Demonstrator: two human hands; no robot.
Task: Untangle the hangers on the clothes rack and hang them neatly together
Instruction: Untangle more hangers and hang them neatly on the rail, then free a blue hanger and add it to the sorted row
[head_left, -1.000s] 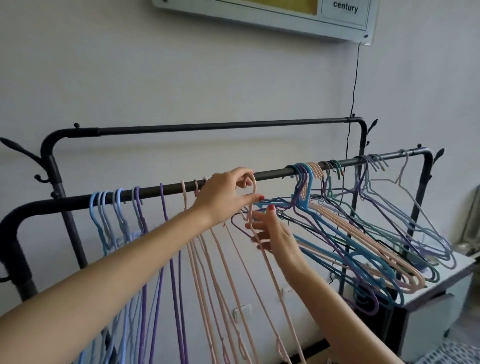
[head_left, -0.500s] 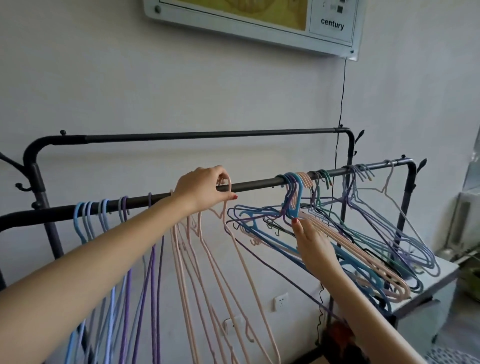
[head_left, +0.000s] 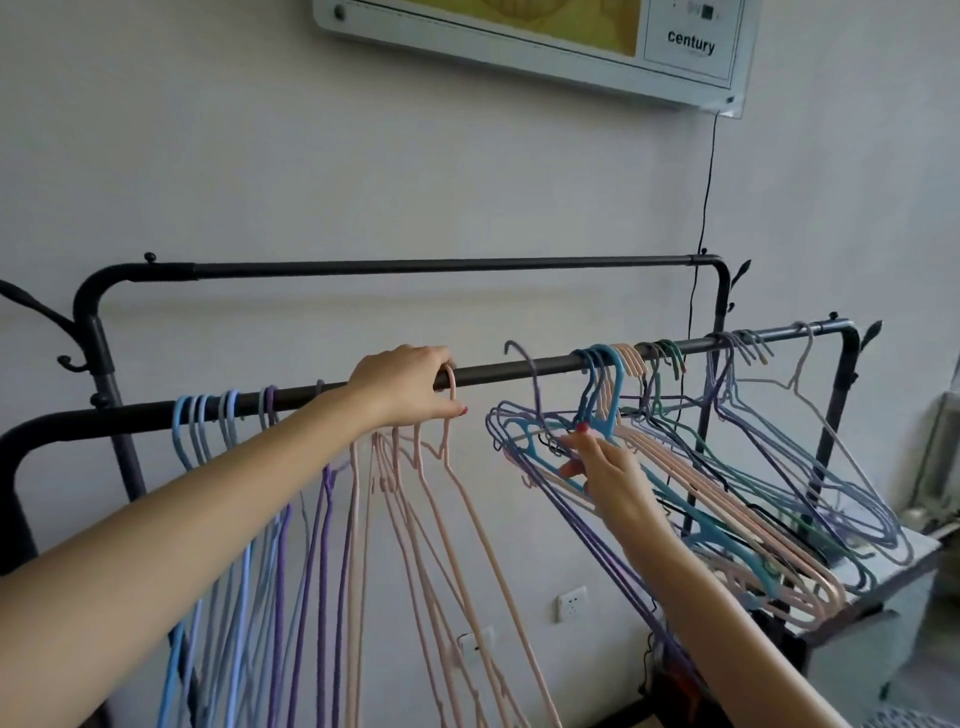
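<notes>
A black clothes rack has a front rail (head_left: 498, 371) running left to right. On its left part hang sorted blue hangers (head_left: 200, 415), purple hangers (head_left: 322, 499) and pink hangers (head_left: 410, 499). My left hand (head_left: 402, 387) rests on the rail, closed on the hook of the rightmost pink hanger (head_left: 451, 395). To the right, a tangled bunch of blue, purple, pink and green hangers (head_left: 701, 467) slants off the rail. My right hand (head_left: 605, 462) pinches a purple hanger (head_left: 524, 358) in that bunch; its hook stands lifted above the rail.
A second, higher rail (head_left: 441, 266) runs behind. A white-topped cabinet (head_left: 914, 551) stands under the tangled bunch at the right. A framed panel (head_left: 545, 47) hangs on the wall with a black cord (head_left: 707, 197) dropping from it. Wall sockets (head_left: 571, 603) sit low behind the hangers.
My left hand set the pink hanger's hook on the rail beside the other pink ones. My right hand moved right into the tangled bunch and lifted a purple hanger's hook off the rail.
</notes>
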